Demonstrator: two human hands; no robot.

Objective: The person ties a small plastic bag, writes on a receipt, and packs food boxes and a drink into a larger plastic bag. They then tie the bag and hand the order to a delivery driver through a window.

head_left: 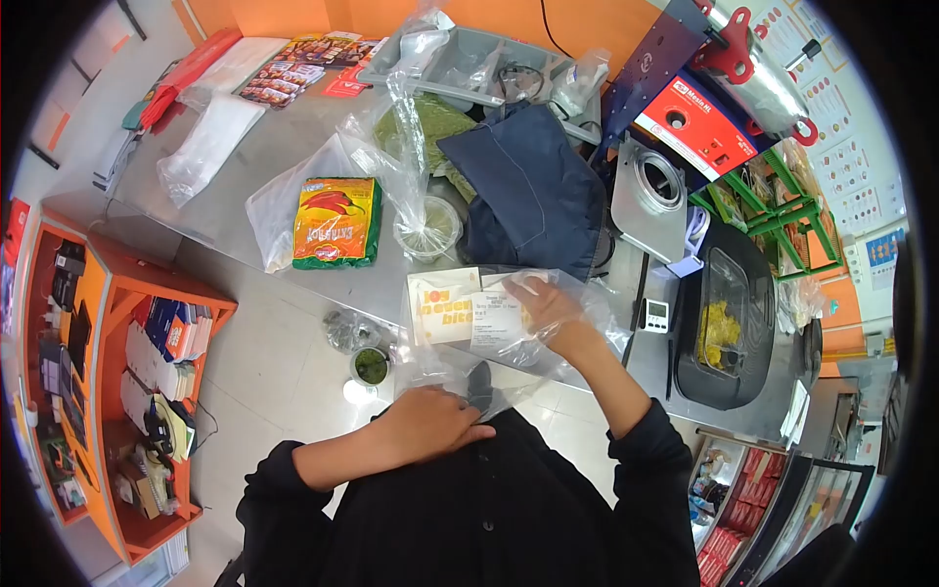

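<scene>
Your right grip [551, 311] has its fingers spread over the end of the pale, printed card box [440, 308], and your left grip [428, 423] is curled at the slack film by your waist; you cannot tell whether either is clamped. The box looks already bagged at the near edge of the metal desk [210, 210], though the crinkly, clear bag [430, 367] seems loose and unsealed. Beyond are a glossy, rectangular chilli-print pack [335, 223], a round tub [427, 230] and creased navy fabric [538, 191].

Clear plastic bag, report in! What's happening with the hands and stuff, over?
Right hand on clear plastic bag, over cream-and-yellow printed box. Left hand at bag's near end, grip unclear. Dark blue cloth just beyond.
</scene>
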